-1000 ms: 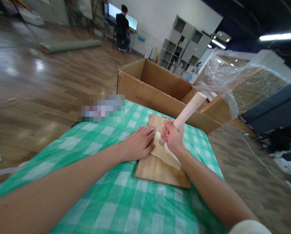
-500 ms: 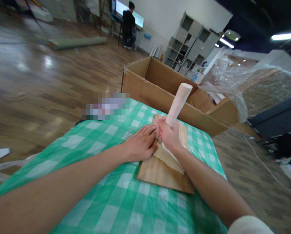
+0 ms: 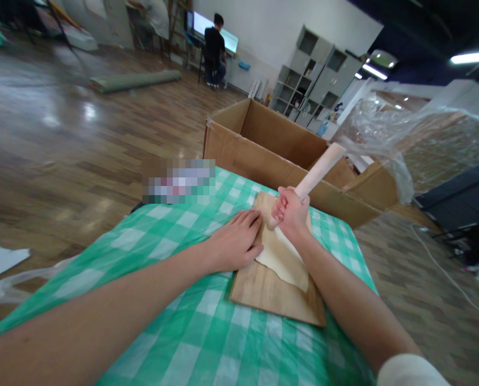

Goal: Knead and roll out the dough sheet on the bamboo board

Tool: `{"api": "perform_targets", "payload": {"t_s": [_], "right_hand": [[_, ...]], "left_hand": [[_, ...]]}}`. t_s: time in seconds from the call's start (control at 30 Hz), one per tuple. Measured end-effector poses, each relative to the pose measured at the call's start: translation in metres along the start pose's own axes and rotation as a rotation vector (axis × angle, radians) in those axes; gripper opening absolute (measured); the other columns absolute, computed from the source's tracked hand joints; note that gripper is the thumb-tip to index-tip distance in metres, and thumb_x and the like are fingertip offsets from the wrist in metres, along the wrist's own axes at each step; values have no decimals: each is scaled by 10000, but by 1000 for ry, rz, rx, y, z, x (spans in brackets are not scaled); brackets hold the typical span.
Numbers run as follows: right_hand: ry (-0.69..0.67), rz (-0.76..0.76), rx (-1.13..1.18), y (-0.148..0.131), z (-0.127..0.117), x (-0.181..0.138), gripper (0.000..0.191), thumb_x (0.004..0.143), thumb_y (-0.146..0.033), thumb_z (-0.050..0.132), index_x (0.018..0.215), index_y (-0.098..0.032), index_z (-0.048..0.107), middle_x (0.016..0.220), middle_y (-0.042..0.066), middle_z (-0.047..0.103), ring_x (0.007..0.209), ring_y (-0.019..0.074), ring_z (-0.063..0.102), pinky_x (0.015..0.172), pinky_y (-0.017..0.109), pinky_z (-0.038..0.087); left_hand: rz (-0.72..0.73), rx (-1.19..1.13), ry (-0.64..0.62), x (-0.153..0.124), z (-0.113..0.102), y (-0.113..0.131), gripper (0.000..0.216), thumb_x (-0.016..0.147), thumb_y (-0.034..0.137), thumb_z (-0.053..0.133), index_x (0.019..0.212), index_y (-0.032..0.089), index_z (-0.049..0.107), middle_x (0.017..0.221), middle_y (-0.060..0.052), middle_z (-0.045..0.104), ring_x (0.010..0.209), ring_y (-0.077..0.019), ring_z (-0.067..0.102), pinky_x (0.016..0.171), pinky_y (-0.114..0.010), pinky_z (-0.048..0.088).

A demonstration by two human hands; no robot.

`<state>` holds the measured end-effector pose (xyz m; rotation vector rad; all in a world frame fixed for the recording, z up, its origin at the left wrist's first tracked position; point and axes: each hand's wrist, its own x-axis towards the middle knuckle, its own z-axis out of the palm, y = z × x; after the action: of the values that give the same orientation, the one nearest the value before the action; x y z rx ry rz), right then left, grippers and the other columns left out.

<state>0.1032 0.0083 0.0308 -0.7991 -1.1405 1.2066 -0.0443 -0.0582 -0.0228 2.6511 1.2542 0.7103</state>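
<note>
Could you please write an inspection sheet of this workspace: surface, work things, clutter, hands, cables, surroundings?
Surface: table under a green-and-white checked cloth.
Work things: wooden board on the cloth; flat pale dough sheet on the board; pale rolling pin, tilted, lower end at the dough.
Clutter: open cardboard box behind the table; clear plastic sheet to the right of it.
Hands: left hand lies flat on the board's left edge, touching the dough; right hand grips the rolling pin.
Cables: white cable on the floor at right.
Surroundings: wooden floor, rolled mat, grey shelves, a seated person at a screen.
</note>
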Motion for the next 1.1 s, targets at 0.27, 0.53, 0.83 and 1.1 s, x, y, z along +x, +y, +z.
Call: {"api": "perform_targets", "payload": {"t_s": [0.27, 0.53, 0.83, 1.1], "right_hand": [[-39, 13, -24, 2, -4, 11, 407, 761, -277, 707, 502, -253, 395, 349, -101, 343, 271, 72, 297, 286, 231, 224], [-19, -48, -53, 5, -9, 15, 423, 763, -299, 715, 501, -249, 386, 353, -107, 342, 267, 70, 317, 294, 221, 254], [40, -56, -29, -10, -32, 2, 415, 750, -271, 707, 492, -247, 383, 353, -107, 338, 271, 65, 293, 293, 217, 229], [56, -62, -55, -13, -47, -1, 417, 744, -273, 721, 497, -248, 386, 360, -107, 344, 273, 65, 300, 293, 218, 228]], "left_hand": [[-8, 41, 16, -1, 2, 0, 626, 973, 401, 524, 1464, 21, 441, 1530, -258, 481, 1489, -395, 381, 1253, -535, 263], [96, 0, 57, 1, -9, 8, 481, 936, 289, 578, 1368, 79, 552, 1419, -201, 577, 1407, -350, 482, 1226, -511, 343], [239, -55, -2, 2, -11, 12, 324, 1015, 195, 465, 1272, 125, 648, 1331, -151, 666, 1276, -293, 622, 1092, -452, 514], [241, -29, 1, 2, -10, 13, 328, 1046, 254, 450, 1283, 141, 646, 1357, -143, 653, 1297, -281, 613, 1131, -445, 492]]}}
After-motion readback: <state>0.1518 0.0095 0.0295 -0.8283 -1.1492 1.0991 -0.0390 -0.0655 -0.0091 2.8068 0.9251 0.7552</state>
